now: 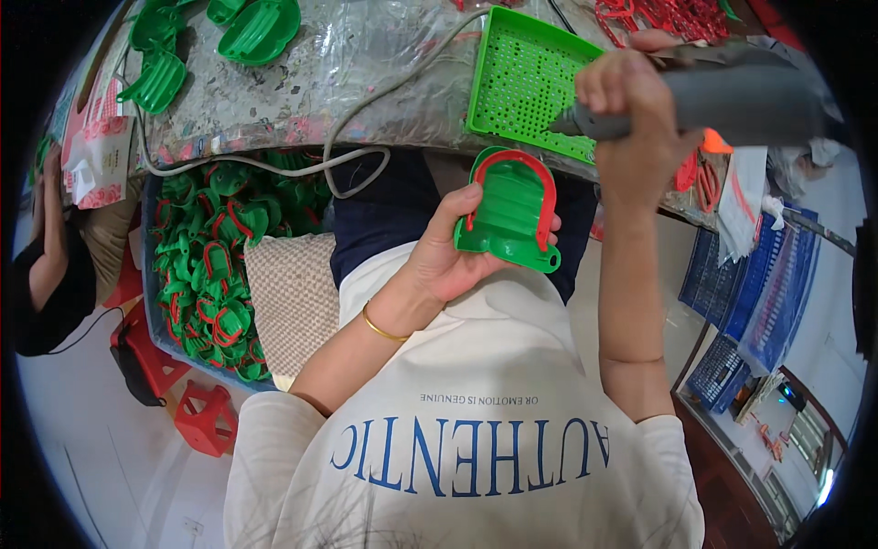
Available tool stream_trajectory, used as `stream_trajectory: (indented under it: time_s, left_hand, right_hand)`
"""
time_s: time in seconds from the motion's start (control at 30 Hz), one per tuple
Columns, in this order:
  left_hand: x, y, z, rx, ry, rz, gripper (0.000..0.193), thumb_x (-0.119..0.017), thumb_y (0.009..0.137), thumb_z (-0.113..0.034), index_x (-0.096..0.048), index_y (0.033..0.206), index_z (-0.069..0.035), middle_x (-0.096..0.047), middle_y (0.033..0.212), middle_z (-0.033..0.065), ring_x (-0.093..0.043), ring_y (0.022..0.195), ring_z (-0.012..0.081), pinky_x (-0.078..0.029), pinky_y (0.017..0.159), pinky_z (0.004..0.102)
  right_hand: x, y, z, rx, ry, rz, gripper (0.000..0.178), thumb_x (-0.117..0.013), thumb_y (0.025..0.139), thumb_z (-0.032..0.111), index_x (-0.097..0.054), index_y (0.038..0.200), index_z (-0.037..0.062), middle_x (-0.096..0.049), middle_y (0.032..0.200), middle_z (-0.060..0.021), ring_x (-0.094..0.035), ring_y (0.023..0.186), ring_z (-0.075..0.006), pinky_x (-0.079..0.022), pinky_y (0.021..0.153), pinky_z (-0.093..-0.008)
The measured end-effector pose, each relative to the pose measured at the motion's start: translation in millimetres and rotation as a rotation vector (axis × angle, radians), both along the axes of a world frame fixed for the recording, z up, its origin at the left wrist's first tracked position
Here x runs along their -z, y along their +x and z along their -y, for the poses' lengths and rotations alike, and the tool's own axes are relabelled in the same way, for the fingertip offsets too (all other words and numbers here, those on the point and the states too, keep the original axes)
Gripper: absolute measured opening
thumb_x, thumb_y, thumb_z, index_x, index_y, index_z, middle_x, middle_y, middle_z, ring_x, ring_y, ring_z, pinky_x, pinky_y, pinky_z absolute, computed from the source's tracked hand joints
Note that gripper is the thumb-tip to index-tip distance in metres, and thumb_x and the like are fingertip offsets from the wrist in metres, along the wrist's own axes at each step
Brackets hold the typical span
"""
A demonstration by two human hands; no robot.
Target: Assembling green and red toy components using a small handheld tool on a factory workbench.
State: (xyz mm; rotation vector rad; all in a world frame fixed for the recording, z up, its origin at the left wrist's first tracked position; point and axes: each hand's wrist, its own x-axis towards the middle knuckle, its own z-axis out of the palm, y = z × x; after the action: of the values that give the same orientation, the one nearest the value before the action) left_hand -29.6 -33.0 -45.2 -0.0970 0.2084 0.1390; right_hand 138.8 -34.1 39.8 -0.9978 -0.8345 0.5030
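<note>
A green plastic scoop-shaped piece [506, 209] with a ribbed inside rests in my left hand [445, 245], thumb over its left edge and fingers around behind it. Along its upper edge and sides runs a red U-shaped strip [549, 195]. My right hand [634, 119], raised over the table's edge, is wrapped around a dark grey, thick-barrelled electric screwdriver [741, 101]. Its tapered nose points left, above the green perforated tray [476, 96] and apart from the green piece. Motion blurs the tool's far end.
Left of my lap, a blue bin [154, 302] holds many green-and-red pieces beside a woven cushion [293, 291]. Loose green pieces [259, 32] and a pale cable [338, 123] lie on the table. Red parts [663, 18] lie far right; another person's arm [53, 229] is far left.
</note>
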Motion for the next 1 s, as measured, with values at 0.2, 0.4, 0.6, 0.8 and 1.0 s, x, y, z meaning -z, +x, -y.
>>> stream_trajectory:
  time_s: [0.2, 0.4, 0.6, 0.8, 1.0]
  left_hand:
    - [5, 0, -1, 0.004, 0.005, 0.0, 0.066, -0.057, 0.084, -0.042, -0.04, 0.131, 0.002, -0.052, 0.119, 0.0307, -0.057, 0.105, 0.0384, -0.046, 0.094, 0.0486]
    - [7, 3, -3, 0.005, -0.021, 0.016, 0.065, -0.057, 0.085, -0.042, -0.04, 0.131, 0.001, -0.052, 0.12, 0.0309, -0.057, 0.106, 0.0385, -0.046, 0.093, 0.0493]
    - [11, 3, -3, -0.002, -0.015, 0.038, 0.066, -0.057, 0.085, -0.044, -0.04, 0.131, 0.001, -0.052, 0.12, 0.0308, -0.057, 0.107, 0.0388, -0.046, 0.093, 0.0501]
    - [15, 3, -5, -0.003, -0.042, 0.036, 0.068, -0.058, 0.084, -0.046, -0.041, 0.131, 0.001, -0.052, 0.119, 0.0303, -0.057, 0.107, 0.0392, -0.048, 0.092, 0.05]
    - [13, 3, -4, -0.011, -0.023, 0.009, 0.069, -0.058, 0.084, -0.047, -0.042, 0.13, 0.001, -0.053, 0.118, 0.0294, -0.057, 0.106, 0.0385, -0.048, 0.091, 0.049]
  right_hand:
    - [33, 3, -9, 0.091, -0.012, 0.014, 0.018, -0.053, 0.084, -0.001, -0.051, 0.101, -0.0065, -0.045, 0.064, -0.0054, -0.044, 0.056, -0.0145, -0.041, 0.056, -0.0302]
    - [48, 2, -14, 0.119, -0.026, -0.025, 0.015, -0.055, 0.085, -0.003, -0.051, 0.099, -0.0057, -0.048, 0.064, -0.0047, -0.045, 0.055, -0.0124, -0.041, 0.055, -0.0286]
    - [50, 2, -16, 0.111, -0.029, -0.006, 0.013, -0.055, 0.085, -0.003, -0.052, 0.097, -0.005, -0.048, 0.063, -0.0042, -0.045, 0.054, -0.0122, -0.041, 0.054, -0.0283]
    - [51, 0, -17, 0.12, -0.024, 0.029, 0.012, -0.054, 0.085, -0.003, -0.052, 0.096, -0.0056, -0.047, 0.063, -0.0044, -0.045, 0.053, -0.0126, -0.041, 0.054, -0.0283]
    - [48, -2, -14, 0.149, -0.038, 0.007, 0.012, -0.053, 0.085, -0.004, -0.051, 0.097, -0.0064, -0.046, 0.063, -0.0049, -0.045, 0.055, -0.0131, -0.042, 0.056, -0.0294]
